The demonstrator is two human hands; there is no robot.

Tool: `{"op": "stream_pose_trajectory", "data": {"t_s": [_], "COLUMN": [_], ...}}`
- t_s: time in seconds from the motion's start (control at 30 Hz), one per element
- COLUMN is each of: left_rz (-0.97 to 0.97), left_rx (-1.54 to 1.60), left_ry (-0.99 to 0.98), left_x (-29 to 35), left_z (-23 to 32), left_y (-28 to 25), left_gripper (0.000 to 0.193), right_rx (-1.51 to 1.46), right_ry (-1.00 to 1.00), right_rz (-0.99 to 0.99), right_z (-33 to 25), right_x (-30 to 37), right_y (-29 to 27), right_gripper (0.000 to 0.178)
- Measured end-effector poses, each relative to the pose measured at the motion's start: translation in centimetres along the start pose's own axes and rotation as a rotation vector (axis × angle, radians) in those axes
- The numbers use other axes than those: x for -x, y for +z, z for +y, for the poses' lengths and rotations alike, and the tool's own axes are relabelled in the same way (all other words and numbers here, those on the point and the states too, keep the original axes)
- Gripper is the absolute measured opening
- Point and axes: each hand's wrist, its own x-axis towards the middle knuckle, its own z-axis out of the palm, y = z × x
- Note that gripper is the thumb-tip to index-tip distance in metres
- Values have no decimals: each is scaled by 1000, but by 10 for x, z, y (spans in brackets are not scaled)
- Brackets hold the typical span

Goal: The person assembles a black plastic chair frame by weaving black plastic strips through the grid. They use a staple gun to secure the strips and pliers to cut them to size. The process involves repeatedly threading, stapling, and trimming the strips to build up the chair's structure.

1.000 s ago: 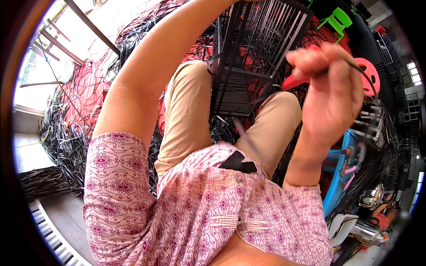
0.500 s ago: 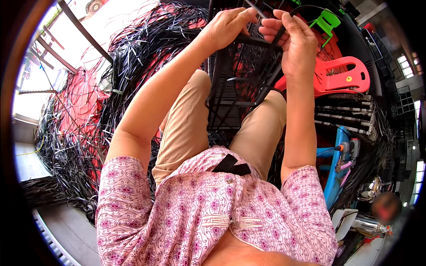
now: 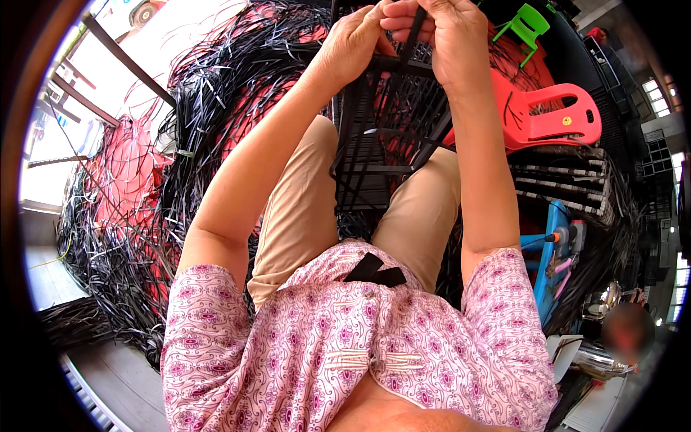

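Between my knees stands a dark frame with black strips woven across it (image 3: 385,171). Over its top my two hands come together at the upper edge of the view. My right hand (image 3: 455,45) is closed, with a flat black strip (image 3: 412,37) running down from its fingers to the frame. Just beside it, my left hand (image 3: 350,45) has its fingers drawn into a pinch above the frame. What lies in that pinch is hidden by the fingers. Loose strip ends stick out between my knees.
Piles of loose black strips (image 3: 216,93) lie over red material on the left. To the right are a red plastic chair (image 3: 540,119), a small green chair (image 3: 529,27) and a blue stool (image 3: 553,230) with tools on it. A blurred person (image 3: 628,330) is farther right.
Both hands have moved up in the view. My right hand has shifted left, so its fingers are now close against my left hand's fingertips.
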Motion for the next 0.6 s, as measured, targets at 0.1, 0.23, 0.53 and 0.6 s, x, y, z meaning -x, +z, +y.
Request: {"op": "stream_pose_trajectory", "data": {"t_s": [0.1, 0.23, 0.53, 0.6], "left_rz": [7, 72, 187, 103], "left_rx": [-45, -240, -305, -380], "left_ry": [-25, 70, -62, -199], "left_x": [2, 4, 25, 26], "left_z": [3, 4, 15, 29], "left_y": [-4, -5, 9, 7], "left_gripper": [43, 55, 59, 62], "right_rx": [16, 22, -414, -384], "right_ry": [5, 33, 537, 612], "right_rz": [15, 18, 208, 289], "right_z": [2, 5, 56, 56], "right_x": [-4, -10, -78, -84], "right_y": [-1, -1, -18, -11], "right_gripper": [25, 26, 20, 20]}}
